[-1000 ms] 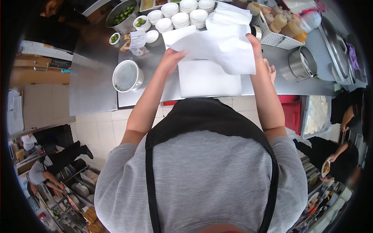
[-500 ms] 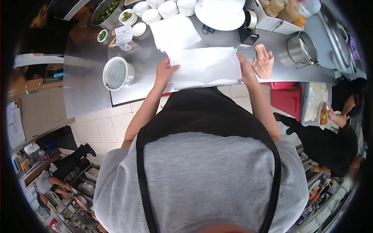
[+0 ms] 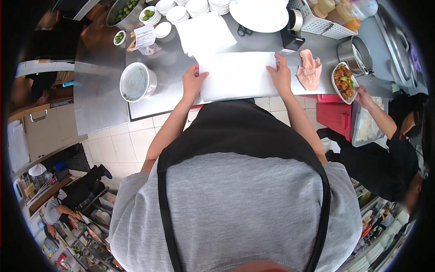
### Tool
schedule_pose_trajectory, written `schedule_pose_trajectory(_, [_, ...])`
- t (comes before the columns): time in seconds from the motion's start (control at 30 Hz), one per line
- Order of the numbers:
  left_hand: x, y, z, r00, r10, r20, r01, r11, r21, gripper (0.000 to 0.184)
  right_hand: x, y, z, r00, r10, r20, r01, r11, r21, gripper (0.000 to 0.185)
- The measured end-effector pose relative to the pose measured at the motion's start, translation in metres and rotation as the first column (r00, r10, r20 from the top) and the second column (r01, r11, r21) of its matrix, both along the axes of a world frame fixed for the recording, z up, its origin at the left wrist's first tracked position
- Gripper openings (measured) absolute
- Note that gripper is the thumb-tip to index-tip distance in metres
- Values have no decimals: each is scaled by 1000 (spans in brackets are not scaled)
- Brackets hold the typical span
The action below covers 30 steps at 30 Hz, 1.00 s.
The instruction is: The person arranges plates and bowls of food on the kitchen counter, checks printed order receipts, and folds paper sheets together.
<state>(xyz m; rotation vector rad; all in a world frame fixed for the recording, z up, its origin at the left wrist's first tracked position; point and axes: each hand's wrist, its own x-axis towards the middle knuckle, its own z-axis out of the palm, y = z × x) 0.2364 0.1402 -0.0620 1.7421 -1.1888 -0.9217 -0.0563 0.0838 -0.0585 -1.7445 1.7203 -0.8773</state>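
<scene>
A white paper sheet [image 3: 238, 75] lies wide in front of me at the counter's near edge, held by both hands. My left hand [image 3: 194, 82] grips its left side, thumb on top and fingers curled at the edge. My right hand [image 3: 281, 75] pinches the right edge near the upper corner, thumb over the paper. Just beyond it lies a stack of similar white sheets [image 3: 206, 34]. A crumpled pinkish cloth or glove [image 3: 309, 70] rests right of my right hand. To the left stands a white round tub [image 3: 151, 82] with a translucent top.
At right, a co-worker's hand [image 3: 363, 97] holds a dish of food [image 3: 344, 82] at the counter's edge. Behind are a large white plate [image 3: 260, 13], scissors [image 3: 244, 31], a black dispenser [image 3: 292, 40], a bottle basket [image 3: 324, 28], a metal pot [image 3: 346, 52] and stacked small dishes [image 3: 177, 14].
My right hand has shifted up and slightly left along the paper's edge, and the sheet looks flatter. The co-worker's dish has come up and left to the counter's right end.
</scene>
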Motion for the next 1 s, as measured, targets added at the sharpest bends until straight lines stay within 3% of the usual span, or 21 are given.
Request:
schedule_pose_trajectory(0.13, [-4, 2, 20, 991, -26, 129, 19, 998, 54, 33, 4, 0, 12, 998, 0, -69, 8, 994, 111, 52])
schedule_pose_trajectory(0.2, [-11, 4, 38, 899, -32, 436, -3, 997, 80, 44, 7, 4, 20, 960, -17, -281, -37, 982, -184, 53])
schedule_pose_trajectory(0.23, [-17, 1, 43, 900, -35, 435, 3, 997, 76, 44, 11, 3, 21, 959, -23, -282, -31, 982, -187, 53])
schedule_pose_trajectory(0.27, [-25, -2, 46, 799, -43, 600, 167, 974, -153, 48, 18, 3, 20, 946, 6, -325, -110, 947, -303, 54])
schedule_pose_trajectory(0.3, [-33, -4, 47, 675, 6, 738, 357, 872, -334, 52, 25, 4, 18, 928, 29, -372, -191, 893, -406, 55])
schedule_pose_trajectory(0.37, [-53, -11, 45, 563, -352, 748, 650, 747, -138, 54, 44, 4, 0, 866, 200, -458, -379, 860, -342, 51])
schedule_pose_trajectory(0.4, [-63, -14, 41, 547, -398, 736, 691, 711, -129, 54, 60, 12, 15, 840, 268, -472, -397, 896, -200, 51])
schedule_pose_trajectory(0.43, [-71, -16, 34, 528, -446, 723, 733, 669, -122, 55, 66, 12, 9, 723, 356, -591, -488, 870, -73, 51])
schedule_pose_trajectory(0.47, [-75, -18, 22, 528, -450, 721, 744, 654, -136, 55, 69, 13, 2, 704, 364, -610, -489, 871, -45, 51])
schedule_pose_trajectory(0.53, [-73, -23, 7, 430, -456, 779, 722, 692, 6, 56, 64, 13, -7, 686, 356, -635, -475, 880, -19, 52])
schedule_pose_trajectory(0.6, [-74, -24, 5, 446, -431, 785, 717, 697, -25, 57, 58, 11, -9, 755, 303, -581, -489, 850, -193, 58])
schedule_pose_trajectory(1.0, [-43, -12, 3, 456, -392, 799, 583, 810, 64, 76, 18, 0, -2, 826, 214, -522, -324, 937, -129, 63])
